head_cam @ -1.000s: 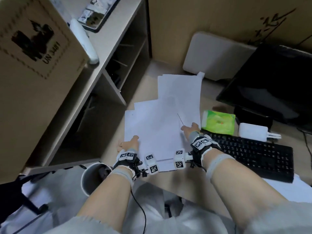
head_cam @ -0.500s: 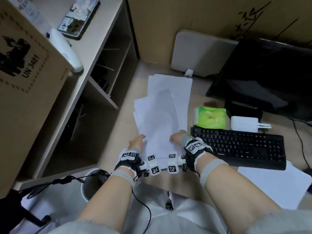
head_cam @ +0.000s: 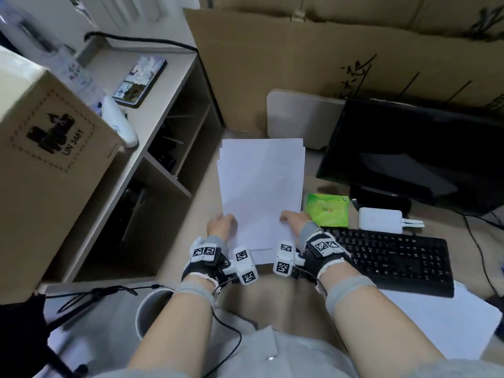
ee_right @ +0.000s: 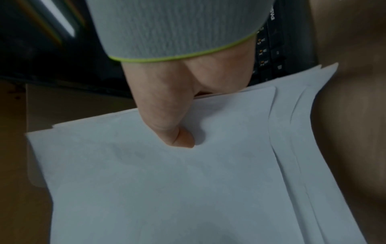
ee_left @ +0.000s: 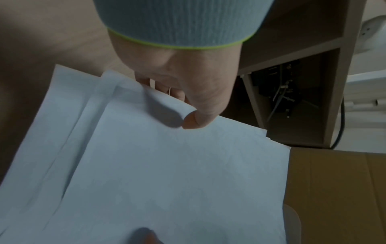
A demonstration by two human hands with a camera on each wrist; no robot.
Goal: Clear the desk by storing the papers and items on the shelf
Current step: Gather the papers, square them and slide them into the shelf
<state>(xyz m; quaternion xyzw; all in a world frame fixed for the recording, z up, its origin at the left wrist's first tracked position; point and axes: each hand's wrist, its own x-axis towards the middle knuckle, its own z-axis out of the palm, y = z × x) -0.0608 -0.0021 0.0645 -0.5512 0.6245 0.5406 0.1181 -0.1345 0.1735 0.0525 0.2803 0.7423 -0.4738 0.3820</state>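
Two hands on one loose stack of white paper sheets (head_cam: 261,192), gripped at its near corners: left hand (head_cam: 221,223) pinching the near left edge, thumb (ee_left: 198,118) on top and fingers (ee_left: 165,87) curled beneath; right hand (head_cam: 293,219) pinching the near right edge, thumb (ee_right: 179,135) pressed on the top sheet, fingers hidden under the paper. Sheets unevenly aligned, lower ones stepping out past the top one at the near end and along the sides. Stack stretching away from both hands over the beige desk top (head_cam: 201,214); whether flat on it or slightly lifted, cannot tell. Just right of the right hand, a green plastic packet (head_cam: 327,210), and beyond that a white rectangular charger block (head_cam: 380,221) with short prongs. Near the right wrist, a black computer keyboard (head_cam: 395,257), with another white sheet (head_cam: 436,323) partly under its near edge. Farther right and ahead, a black monitor (head_cam: 414,154). Left of the left hand, a beige wooden shelf unit (head_cam: 161,165) with open compartments holding dark, unclear items; on its top a dark-framed tablet (head_cam: 140,80) and a white oblong device (head_cam: 120,124). Nearer on the left, a brown cardboard box (head_cam: 46,165) printed with "UN 3481". Beyond the stack's far end, a pale rounded board (head_cam: 300,115) against a large cardboard sheet (head_cam: 272,64).
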